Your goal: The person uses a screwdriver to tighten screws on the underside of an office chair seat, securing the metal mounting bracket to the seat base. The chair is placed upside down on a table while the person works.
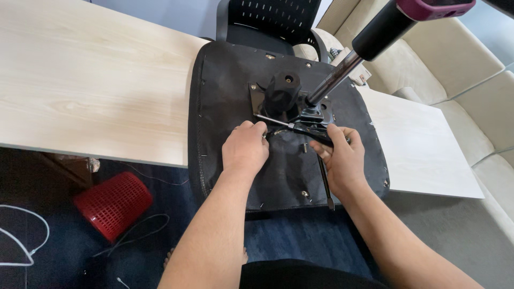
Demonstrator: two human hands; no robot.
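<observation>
An upturned black chair seat (225,96) lies across the wooden table (85,80), underside up. A black metal mechanism plate (284,96) with a round hub is mounted at its middle, and a chrome rod with a black and magenta grip (369,37) rises from it to the upper right. My left hand (245,150) is closed at the plate's near left corner, fingers pinched on something small I cannot make out. My right hand (342,158) grips the black lever (325,182) at the plate's near right side. A loose bolt (303,148) lies between the hands.
A black mesh office chair (267,21) stands behind the table. A beige sofa (471,80) runs along the right. A red plastic basket (113,204) lies on its side on the dark blue carpet at the lower left, with white cables (21,235) around it.
</observation>
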